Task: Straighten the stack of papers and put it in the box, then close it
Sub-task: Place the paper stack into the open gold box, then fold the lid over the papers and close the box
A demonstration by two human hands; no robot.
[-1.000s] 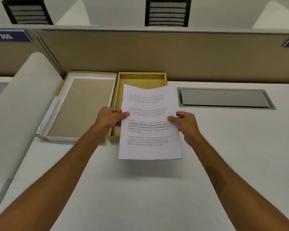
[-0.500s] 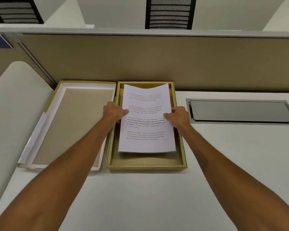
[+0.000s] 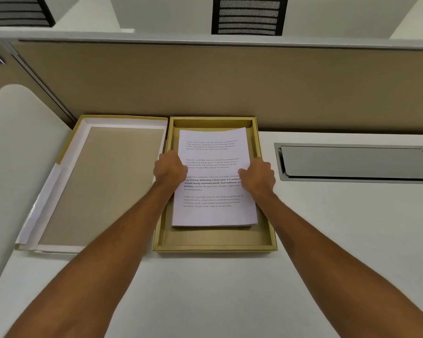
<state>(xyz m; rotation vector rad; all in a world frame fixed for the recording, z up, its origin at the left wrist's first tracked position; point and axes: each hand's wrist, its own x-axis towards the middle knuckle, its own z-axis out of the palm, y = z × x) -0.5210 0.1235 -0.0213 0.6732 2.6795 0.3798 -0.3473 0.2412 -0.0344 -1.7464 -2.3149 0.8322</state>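
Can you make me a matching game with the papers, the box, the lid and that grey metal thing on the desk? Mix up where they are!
Things:
1. stack of papers
2. box
3. lid
4. metal hatch

Places:
A. lying open, left of the box
B. set flat into the desk, right of the box
C. held by left hand and right hand
D. on the desk, between the lid and the hatch

Pairs: 1-C, 2-D, 3-A, 4-B
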